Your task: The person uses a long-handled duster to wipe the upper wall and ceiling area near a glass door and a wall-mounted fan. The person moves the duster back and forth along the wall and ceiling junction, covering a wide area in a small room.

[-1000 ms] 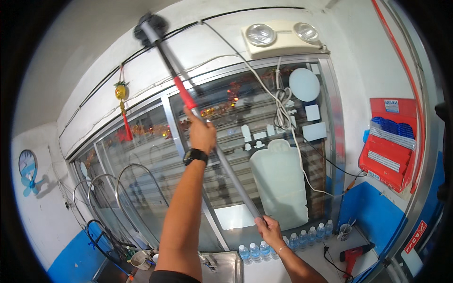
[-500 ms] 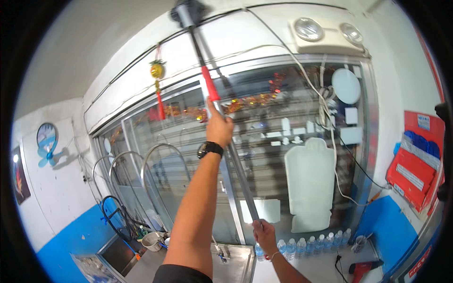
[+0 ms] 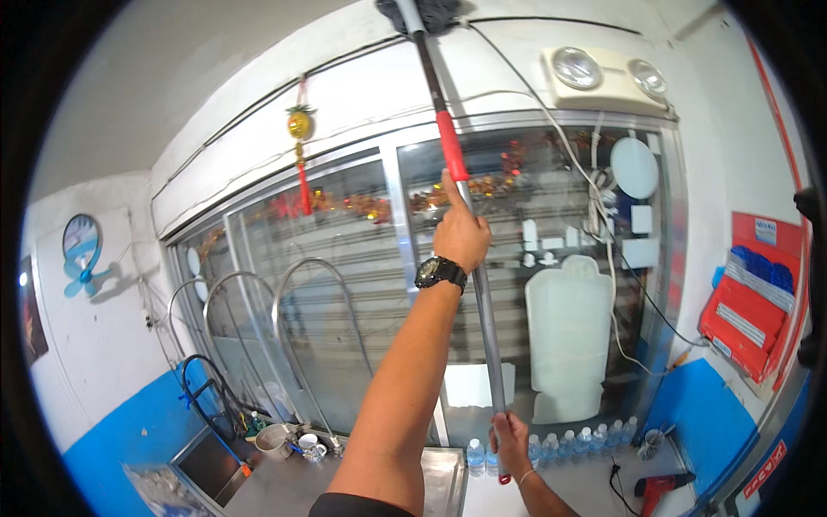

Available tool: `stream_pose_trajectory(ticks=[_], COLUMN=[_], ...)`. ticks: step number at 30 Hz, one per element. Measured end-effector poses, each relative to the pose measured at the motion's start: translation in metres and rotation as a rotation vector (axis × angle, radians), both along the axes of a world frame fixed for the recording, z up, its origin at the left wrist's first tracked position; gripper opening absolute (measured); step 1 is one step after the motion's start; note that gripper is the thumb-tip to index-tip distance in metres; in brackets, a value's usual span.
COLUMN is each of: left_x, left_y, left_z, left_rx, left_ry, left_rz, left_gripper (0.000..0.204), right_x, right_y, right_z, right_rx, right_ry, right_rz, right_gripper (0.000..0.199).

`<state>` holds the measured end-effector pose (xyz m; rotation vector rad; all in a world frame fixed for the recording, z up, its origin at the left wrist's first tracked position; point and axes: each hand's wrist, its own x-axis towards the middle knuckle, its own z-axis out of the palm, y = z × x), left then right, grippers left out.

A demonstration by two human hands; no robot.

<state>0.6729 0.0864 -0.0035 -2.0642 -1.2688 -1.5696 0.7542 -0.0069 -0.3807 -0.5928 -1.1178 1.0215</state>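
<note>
A long-handled mop [image 3: 488, 345] slants upward before me, with a grey pole, a red sleeve and a black upper section. Its dark grey shaggy head lies against the white wall above the window, partly cut off by the top edge. My left hand [image 3: 463, 234], wearing a black wristwatch, is closed round the pole just below the red sleeve, its index finger pointing up along it. Lower down, my right hand [image 3: 511, 439] is wrapped round the pole near its red-tipped bottom end, in front of several water bottles [image 3: 566, 450].
Black cables [image 3: 551, 19] run along the wall near the mop head. An emergency light [image 3: 607, 79] and a hanging pineapple ornament [image 3: 300, 125] flank it. Below are tall curved taps [image 3: 320, 261], a metal sink [image 3: 211, 465] and a red power tool [image 3: 662, 493]. Sliding glass [image 3: 345, 233] spans the middle.
The mop head has shifted right along the wall, and the pole leans less. Both my hands have moved right with it, still holding on.
</note>
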Motion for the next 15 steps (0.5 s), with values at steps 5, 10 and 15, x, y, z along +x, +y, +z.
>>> stream_pose_trajectory(ticks=[5, 10, 15], left_x=[-0.060, -0.089, -0.075], left_y=[0.015, 0.035, 0.044], left_z=[0.006, 0.002, -0.001], left_rx=[0.008, -0.021, 0.059], left_ry=[-0.028, -0.192, -0.205], left_rz=[0.047, 0.102, 0.101], left_gripper=[0.102, 0.100, 0.098], right_x=[-0.054, -0.028, 0.006], right_y=[0.021, 0.035, 0.026], right_z=[-0.001, 0.013, 0.028], right_rx=[0.005, 0.013, 0.003], right_ry=[-0.036, -0.159, -0.220], right_rz=[0.092, 0.027, -0.101], right_gripper=[0.040, 0.039, 0.042])
